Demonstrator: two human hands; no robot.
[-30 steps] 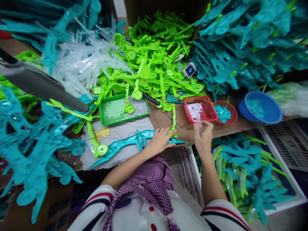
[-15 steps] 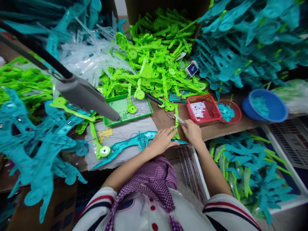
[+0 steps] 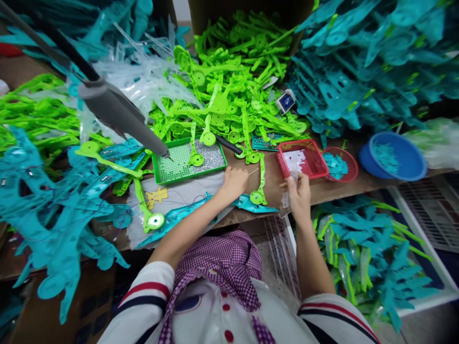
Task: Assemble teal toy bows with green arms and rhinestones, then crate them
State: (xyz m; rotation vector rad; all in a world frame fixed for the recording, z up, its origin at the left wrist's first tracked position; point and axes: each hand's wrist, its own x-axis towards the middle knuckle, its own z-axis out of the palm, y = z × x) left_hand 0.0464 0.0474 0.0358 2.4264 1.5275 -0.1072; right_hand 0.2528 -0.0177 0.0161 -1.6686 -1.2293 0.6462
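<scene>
A brown wooden workbench (image 3: 247, 179) is buried under heaps of moulded plastic — lime-green toy arms (image 3: 229, 91) in the middle, teal blade-shaped pieces (image 3: 362, 62) to the right and left, clear ones (image 3: 136, 86) behind. A grey powered screwdriver (image 3: 118, 114) hangs over a green mesh tray of small silver screws (image 3: 188, 160). Near the bench edge stand a red mesh basket (image 3: 301, 160), a small red bowl (image 3: 339, 165) and a blue plastic bowl (image 3: 392, 157).

The left hand (image 3: 233, 184) lies on the bench with fingers loosely curled, next to a long teal plastic toy body (image 3: 186, 212) on a grey cloth (image 3: 190, 188); whether it grips anything cannot be told. The right hand (image 3: 299, 193) is pinched on a small clear plastic piece (image 3: 291, 174) — just in front of the red basket.
</scene>
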